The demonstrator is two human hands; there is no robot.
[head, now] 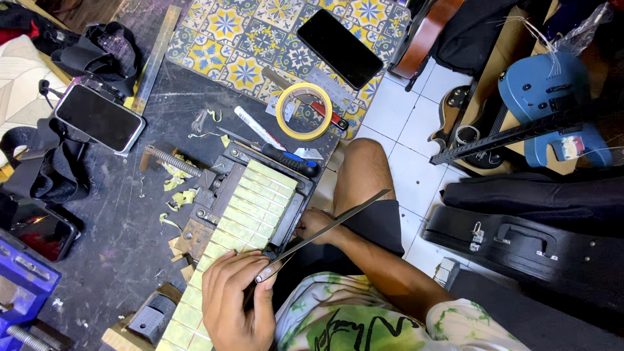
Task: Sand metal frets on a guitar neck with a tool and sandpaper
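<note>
A person at a dark workbench (117,214) works a guitar neck (244,211) clamped in a vise (214,195), its fretboard covered in strips of pale green tape. The left hand (237,299) is closed, fingers curled and pinching the near end of a long, thin metal file (325,227) against the edge of the neck. The right hand (315,224) lies just beside the vise, under the file; whether it grips anything cannot be told from here. The file runs at a slant from the left hand up over the person's bare knee (361,166).

Scraps of torn tape lie scattered on the bench left of the vise. Just beyond the vise sit a blue-handled tool (289,159), a white pen (257,127) and a yellow tape roll (303,112). A black phone (339,47) rests on a patterned tile mat (247,39); another phone (99,118) lies further left. On the floor to the right stand a blue guitar body (546,91) and a black case (520,240).
</note>
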